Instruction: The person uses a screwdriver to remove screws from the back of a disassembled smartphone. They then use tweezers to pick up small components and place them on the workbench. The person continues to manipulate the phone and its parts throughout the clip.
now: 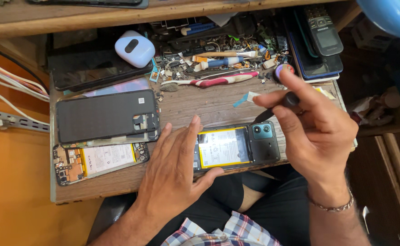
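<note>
Working at a worn wooden table [218, 102], w/ everything placed here rel. to the opened phone [236, 148] at its near edge. Largest first: a black phone back cover [104, 116] lies flat well left of the opened phone, overlapping a second stripped phone [97, 161] w/ battery & board exposed, just below the cover. Beyond that cover sits a dark phone, screen up [97, 68], w/ a pale lilac earbud case [135, 48] on its far corner. Far right of the opened phone, a stack of handsets [318, 41] w/ a keypad phone on top.

Left hand [177, 168] rests flat on the table, palm down, fingers [193, 130] straight & held close together, thumb touching the opened phone's near-left corner, steadying it. Right hand [318, 127] hovers over the phone's right end, fingers pinching a small black screwdriver [277, 107]; tip points down-left toward the top edge beside the camera block [263, 132].

Progress, as I judge it: back cover already off the opened phone, yellow-bordered battery [222, 148] showing; inner black plate around the cameras still on, so screws there prob. still to come out. Battery, board not lifted yet.

Hard to see: the driver tip is thin & blurred, can't tell if it touches a screw. Right hand hides the table behind it & part of a round item [283, 69]. Beyond the phone, a heap of small parts, tweezers & a red-white toothbrush [213, 82], too cluttered to sort out. Blue curved object top right is cut off.
</note>
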